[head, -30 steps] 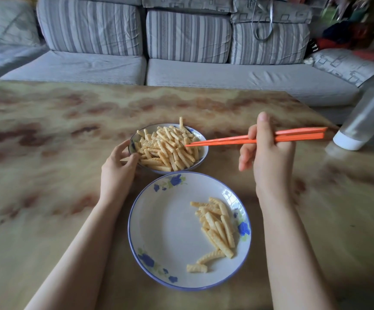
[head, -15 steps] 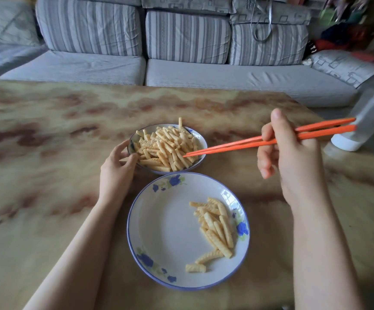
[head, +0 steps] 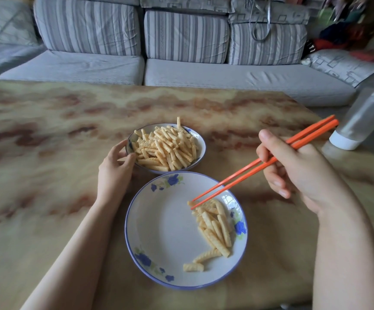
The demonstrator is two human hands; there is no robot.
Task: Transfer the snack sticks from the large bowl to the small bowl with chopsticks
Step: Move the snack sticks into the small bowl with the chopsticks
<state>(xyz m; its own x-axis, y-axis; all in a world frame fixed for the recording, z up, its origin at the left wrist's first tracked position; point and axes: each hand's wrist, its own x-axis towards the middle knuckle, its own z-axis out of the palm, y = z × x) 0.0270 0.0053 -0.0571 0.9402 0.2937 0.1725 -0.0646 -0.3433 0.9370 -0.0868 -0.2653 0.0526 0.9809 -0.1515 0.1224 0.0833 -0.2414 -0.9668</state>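
Note:
A large white bowl (head: 159,231) with blue flowers sits near me and holds several yellow ridged snack sticks (head: 215,229) on its right side. Just beyond it stands a small bowl (head: 200,145) heaped with the same sticks (head: 165,148). My right hand (head: 298,173) grips a pair of orange chopsticks (head: 255,166); their tips reach down to the top of the pile in the large bowl, nearly closed. My left hand (head: 114,171) holds the small bowl's left rim with thumb and fingers.
The bowls stand on a marbled tan table (head: 47,175). A clear bottle with a white base (head: 360,121) stands at the table's right edge. A grey striped sofa (head: 181,52) runs behind the table.
My right hand has swung the chopsticks from over the small bowl down and toward me, so the tips now reach the sticks in the large bowl. My left hand has stayed on the small bowl.

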